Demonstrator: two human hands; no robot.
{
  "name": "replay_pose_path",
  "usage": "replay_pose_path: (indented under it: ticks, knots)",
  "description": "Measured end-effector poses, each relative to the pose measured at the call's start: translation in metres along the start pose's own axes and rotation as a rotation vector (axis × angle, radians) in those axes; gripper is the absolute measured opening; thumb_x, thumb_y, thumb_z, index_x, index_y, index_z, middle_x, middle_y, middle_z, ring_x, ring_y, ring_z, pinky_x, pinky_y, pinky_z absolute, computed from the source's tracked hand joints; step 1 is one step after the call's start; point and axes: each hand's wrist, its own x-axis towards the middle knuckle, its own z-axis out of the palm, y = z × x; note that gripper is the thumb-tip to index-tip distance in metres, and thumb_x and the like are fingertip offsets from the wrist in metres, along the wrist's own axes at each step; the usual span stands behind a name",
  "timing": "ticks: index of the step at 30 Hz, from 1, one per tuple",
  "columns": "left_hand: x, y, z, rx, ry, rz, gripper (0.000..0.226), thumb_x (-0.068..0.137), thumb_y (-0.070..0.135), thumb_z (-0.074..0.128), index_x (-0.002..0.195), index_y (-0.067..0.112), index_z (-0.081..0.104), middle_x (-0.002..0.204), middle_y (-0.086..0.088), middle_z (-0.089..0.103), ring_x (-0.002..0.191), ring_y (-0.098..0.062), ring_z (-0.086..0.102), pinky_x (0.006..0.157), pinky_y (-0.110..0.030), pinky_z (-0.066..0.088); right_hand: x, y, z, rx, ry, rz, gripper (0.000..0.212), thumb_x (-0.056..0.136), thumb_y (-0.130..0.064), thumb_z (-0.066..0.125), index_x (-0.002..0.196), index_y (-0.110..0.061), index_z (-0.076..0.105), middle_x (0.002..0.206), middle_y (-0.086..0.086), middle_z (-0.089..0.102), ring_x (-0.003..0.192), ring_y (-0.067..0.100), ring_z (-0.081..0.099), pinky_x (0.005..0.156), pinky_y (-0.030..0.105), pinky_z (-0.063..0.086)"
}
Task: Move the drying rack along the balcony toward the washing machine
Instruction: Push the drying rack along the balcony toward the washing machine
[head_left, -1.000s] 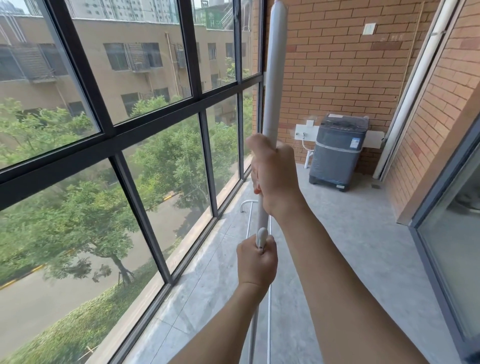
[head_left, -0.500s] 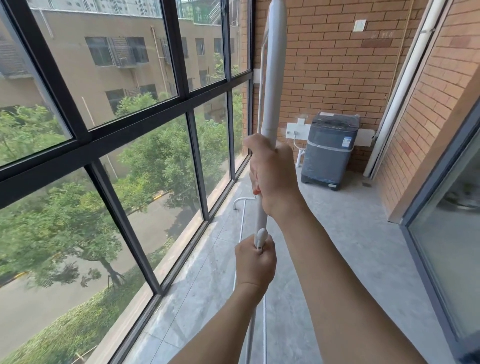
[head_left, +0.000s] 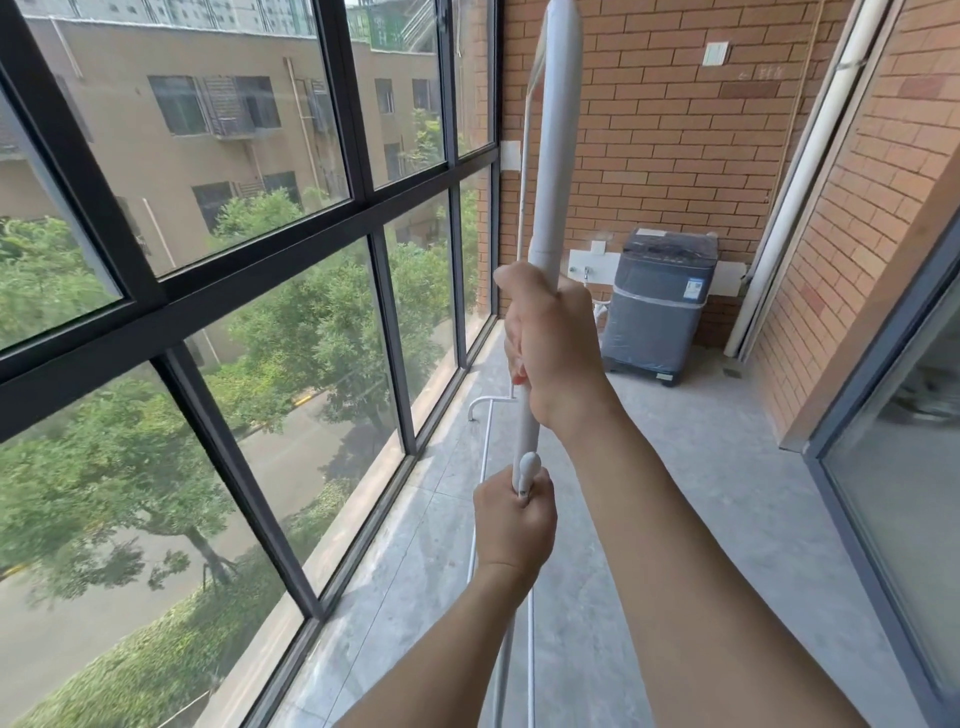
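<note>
I have the drying rack (head_left: 551, 171) by its near upright, a white pole that stands almost vertical in front of me, close beside the window frame (head_left: 171, 296) on the left of the balcony. My right hand (head_left: 553, 345) is wrapped round the pole just under its thicker upper sleeve, grip pressed tight on the tube. My left hand (head_left: 514, 522) is lower down, fist pinching the thin section right at a small white plastic clip. The rack's foot bar and long thin rails run along the floor (head_left: 701, 493) ahead. The washing machine (head_left: 657, 306) stands at the far brick wall, well apart from me.

I judge the rack light but long and whippy: thin tubes, likely to flex and swing at the far end. The smooth paint could slide in a sweaty palm. Two hands spaced on one upright gives me leverage against tipping; I would steer clear of squeezing the clip.
</note>
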Motion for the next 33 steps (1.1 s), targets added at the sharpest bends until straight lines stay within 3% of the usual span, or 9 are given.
replay_pose_path:
  ticks: [13,20,28,33]
  knots:
    - [0.071,-0.014,0.019,0.058,0.050,0.046,0.040,0.078,0.017,0.044,0.047,0.023,0.021,0.040,0.008,0.022,0.045,-0.009,0.017,0.044,-0.029,0.015,0.072,0.022,0.007,0.028,-0.010,-0.010,0.027,0.071,-0.033,0.058,0.057,-0.017,0.042,0.039,-0.010,0.032,0.036,0.013,0.028,0.039,0.020,0.027]
    - [0.101,-0.021,0.034,0.056,0.058,0.042,0.037,0.081,0.018,0.045,0.053,0.012,0.021,0.048,0.006,0.021,0.049,-0.014,0.019,0.047,-0.034,0.016,0.105,0.034,0.002,0.029,-0.031,-0.011,0.028,0.072,-0.033,0.058,0.056,-0.017,0.041,0.039,-0.011,0.031,0.037,0.014,0.027,0.040,0.022,0.027]
    - [0.143,-0.031,0.040,0.036,0.011,0.028,0.045,0.080,0.016,0.046,0.044,0.026,0.021,0.039,0.008,0.023,0.045,-0.009,0.017,0.044,-0.029,0.016,0.142,0.045,0.012,0.040,-0.001,-0.004,0.031,0.075,-0.032,0.061,0.056,-0.020,0.039,0.038,-0.013,0.031,0.036,0.012,0.027,0.040,0.022,0.026]
    - [0.171,-0.035,0.034,0.031,-0.007,0.033,0.043,0.078,0.014,0.044,0.044,0.026,0.020,0.041,0.007,0.019,0.048,-0.014,0.017,0.046,-0.035,0.017,0.163,0.049,0.026,0.016,0.020,-0.012,0.032,0.074,-0.034,0.059,0.054,-0.020,0.038,0.041,-0.008,0.029,0.039,0.015,0.027,0.040,0.023,0.026]
